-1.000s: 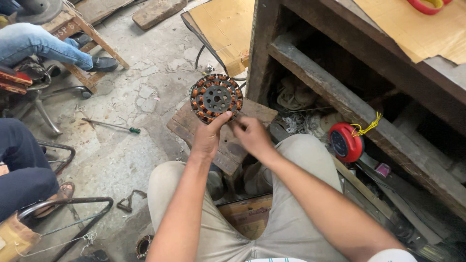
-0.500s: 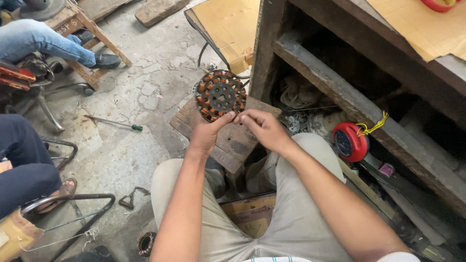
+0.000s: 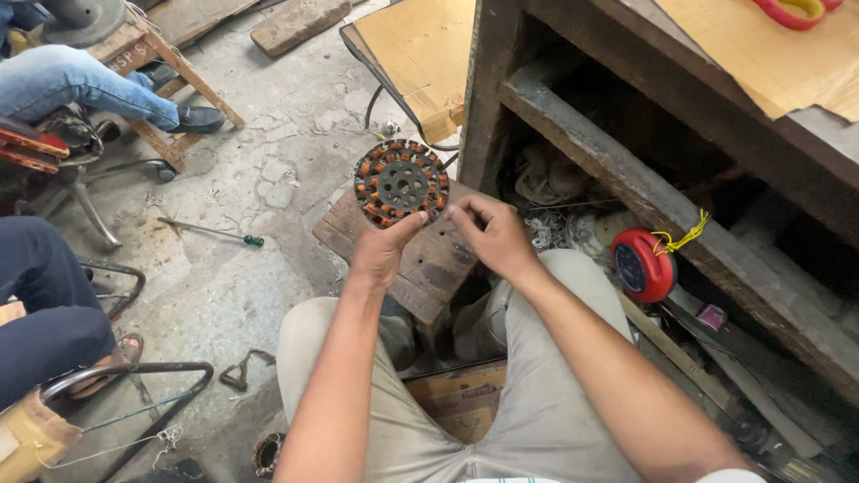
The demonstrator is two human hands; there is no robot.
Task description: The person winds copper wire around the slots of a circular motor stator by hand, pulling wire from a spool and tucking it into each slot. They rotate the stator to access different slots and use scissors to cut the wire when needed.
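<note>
While pinching the lower edge of a round copper-wound motor core at frame centre, left hand closed on it; right hand loosely curled beside it, above a wooden block.

Workshop, floor-level repair site. Cracked concrete floor; rough timber bench stood right of it, its shelf crammed with wire and scrap; screwdriver and wood blocks lay on the floor.
</note>
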